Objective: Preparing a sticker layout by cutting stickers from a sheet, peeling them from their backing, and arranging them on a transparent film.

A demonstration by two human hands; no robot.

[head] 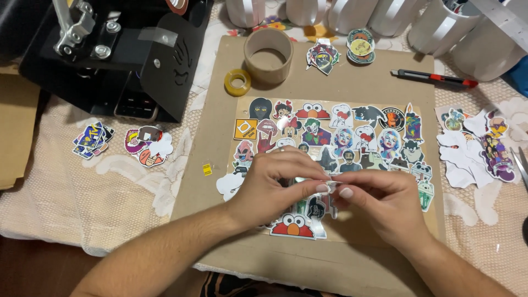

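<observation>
My left hand (275,184) and my right hand (379,201) meet fingertip to fingertip over a sheet covered with several cartoon stickers (352,137). Between the thumbs and forefingers of both hands I pinch one small pale sticker (331,182); its picture is hidden by my fingers. The sheet lies on a brown cardboard board (220,110). A red furry-face sticker (292,226) shows just below my left hand.
A black press machine (126,55) stands at the back left. On the board lie a cardboard tube (268,55), a yellow tape roll (237,81), loose stickers (323,56) and a red-black utility knife (434,78). White mugs (440,27) line the back. Sticker piles (478,146) lie right, and more sticker piles (147,144) left.
</observation>
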